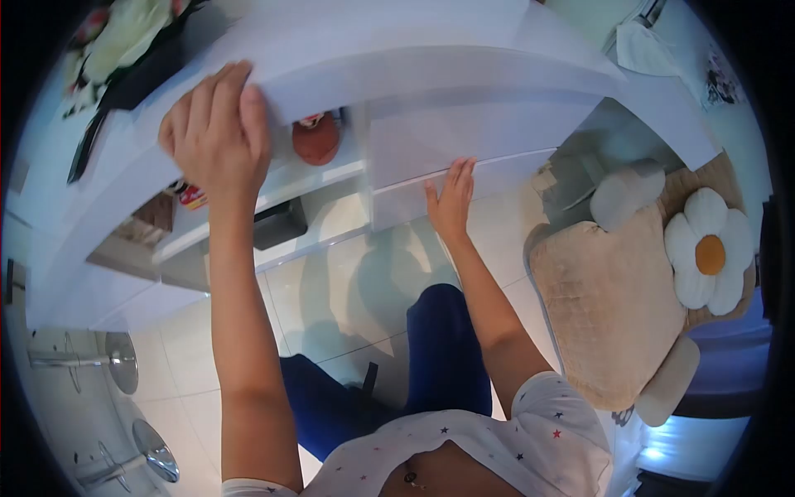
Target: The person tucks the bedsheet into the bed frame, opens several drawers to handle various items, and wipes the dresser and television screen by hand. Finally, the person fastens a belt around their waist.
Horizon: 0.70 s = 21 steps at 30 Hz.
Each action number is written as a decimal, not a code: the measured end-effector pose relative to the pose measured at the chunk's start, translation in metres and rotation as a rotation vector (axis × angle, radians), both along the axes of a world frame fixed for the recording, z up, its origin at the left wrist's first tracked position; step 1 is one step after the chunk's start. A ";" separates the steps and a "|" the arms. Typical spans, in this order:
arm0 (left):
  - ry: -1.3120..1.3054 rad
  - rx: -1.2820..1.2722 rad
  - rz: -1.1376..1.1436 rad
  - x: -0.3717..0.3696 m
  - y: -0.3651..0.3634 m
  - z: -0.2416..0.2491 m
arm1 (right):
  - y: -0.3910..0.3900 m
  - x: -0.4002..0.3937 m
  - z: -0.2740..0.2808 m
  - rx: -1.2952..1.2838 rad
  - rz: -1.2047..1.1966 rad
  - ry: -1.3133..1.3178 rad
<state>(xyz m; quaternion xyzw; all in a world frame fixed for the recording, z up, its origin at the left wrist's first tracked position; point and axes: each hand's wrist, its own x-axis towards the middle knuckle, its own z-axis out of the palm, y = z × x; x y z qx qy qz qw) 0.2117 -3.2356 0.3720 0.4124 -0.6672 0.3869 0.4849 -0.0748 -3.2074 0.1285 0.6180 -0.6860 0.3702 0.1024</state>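
Note:
My left hand (217, 128) lies over the front edge of a white counter (331, 70), fingers stretched out and the thumb a little apart. Lower down, my right hand (453, 195) is held against the white drawer fronts (497, 172), with its fingers extended at the seam between two of them. Nothing is visible in either palm. Between the hands, an open shelf (344, 170) holds a reddish-brown rounded item (316, 142). Below it is a dark grey box (280, 225). A small red and yellow package (193, 196) shows just under my left wrist.
A beige padded chair (600, 302) with a white flower-shaped cushion (710, 248) stands at the right. Two chrome stool bases (122, 363) are at the lower left. White flowers (124, 41) and a dark flat object (87, 147) sit on the counter's left. Tiled floor (190, 364) lies below.

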 end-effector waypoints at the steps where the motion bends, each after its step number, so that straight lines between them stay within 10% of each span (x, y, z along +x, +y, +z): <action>1: -0.009 0.003 -0.016 0.001 0.001 0.000 | 0.003 0.001 -0.005 0.006 -0.009 0.028; 21: -0.027 0.037 -0.037 0.000 0.013 0.007 | 0.030 0.000 0.013 -0.022 0.172 0.246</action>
